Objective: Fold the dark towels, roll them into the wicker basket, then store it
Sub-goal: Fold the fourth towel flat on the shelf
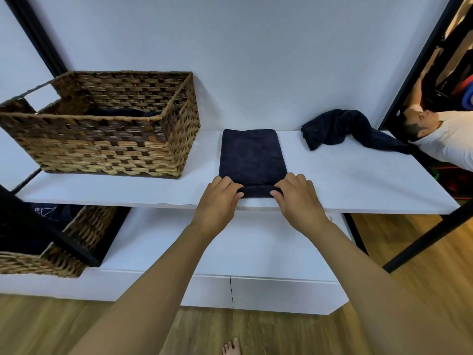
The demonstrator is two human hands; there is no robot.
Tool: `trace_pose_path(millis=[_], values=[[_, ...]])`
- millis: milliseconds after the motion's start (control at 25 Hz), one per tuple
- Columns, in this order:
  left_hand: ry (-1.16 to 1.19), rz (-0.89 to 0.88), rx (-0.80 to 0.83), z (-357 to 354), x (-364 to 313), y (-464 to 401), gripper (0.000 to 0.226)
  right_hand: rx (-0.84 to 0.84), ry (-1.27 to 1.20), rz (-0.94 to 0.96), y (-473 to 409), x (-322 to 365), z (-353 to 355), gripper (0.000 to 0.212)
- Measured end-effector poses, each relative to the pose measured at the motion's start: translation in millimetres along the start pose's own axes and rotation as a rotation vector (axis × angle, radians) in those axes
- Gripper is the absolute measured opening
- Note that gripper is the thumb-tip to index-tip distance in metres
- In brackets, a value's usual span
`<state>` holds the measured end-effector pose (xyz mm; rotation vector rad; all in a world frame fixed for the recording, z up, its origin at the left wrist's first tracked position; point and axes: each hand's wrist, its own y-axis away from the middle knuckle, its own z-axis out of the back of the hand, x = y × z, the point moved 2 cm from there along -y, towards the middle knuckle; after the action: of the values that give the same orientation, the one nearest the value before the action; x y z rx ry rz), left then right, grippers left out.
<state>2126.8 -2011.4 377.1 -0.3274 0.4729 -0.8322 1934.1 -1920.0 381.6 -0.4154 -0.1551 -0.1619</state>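
Head view. No legible writing anywhere; only a faint pale mark on dark fabric (43,211) inside the lower wicker basket (76,242), too small to read.

On the white shelf (358,180), at left: wicker basket (102,139), open-topped, holding something dark and soft low inside (120,113), seen just over the front rim; probably a towel, hard to tell more. Below the shelf, at lower left: the second wicker basket, partly hidden behind a black frame bar, with dark cloth in it.

At the middle of the shelf: folded dark towel (249,155), lying flat as a narrow rectangle, long side running away toward the wall, near end curled up into a small roll at the shelf's front edge. Left hand (217,198) and right hand (297,198) at either end of that roll, fingers curled over it and thumbs tucked under, pinching the rolled edge between them.

Further right, well apart: crumpled dark towel (340,131), unfolded, heaped near the wall with one end trailing toward the shelf's right end.

At far right, beyond the black frame: a person in a white shirt (450,139). At the bottom: wooden floor and a bare foot (230,347).
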Motion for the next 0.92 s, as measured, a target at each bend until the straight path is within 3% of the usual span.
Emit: trace_pose_path(millis=[280,440,480,560,680,760,920], values=[[-0.103,0.257,0.234,15,-10,-21,0.028,0.310,0.059,-0.137,-23,10,12,0.043],[-0.123,0.334,0.266,18,-14,-33,0.010,0.361,-0.009,-0.216,-37,11,13,0.033],[-0.199,0.301,0.223,18,-18,-34,0.006,0.342,-0.007,-0.222,-39,12,14,0.029],[-0.276,0.128,0.091,13,-28,-30,0.023,0.258,0.091,-0.177,-43,16,15,0.024],[-0.157,-0.169,-0.058,-5,-32,-10,0.037,0.177,0.167,-0.086,-47,15,8,0.023],[-0.055,-0.162,-0.089,-10,-27,-2,0.024,0.104,0.061,-0.078,-43,9,2,0.026],[-0.022,-0.084,-0.045,-14,-19,-12,0.025,-0.160,-0.021,0.007,-21,4,-13,0.037]])
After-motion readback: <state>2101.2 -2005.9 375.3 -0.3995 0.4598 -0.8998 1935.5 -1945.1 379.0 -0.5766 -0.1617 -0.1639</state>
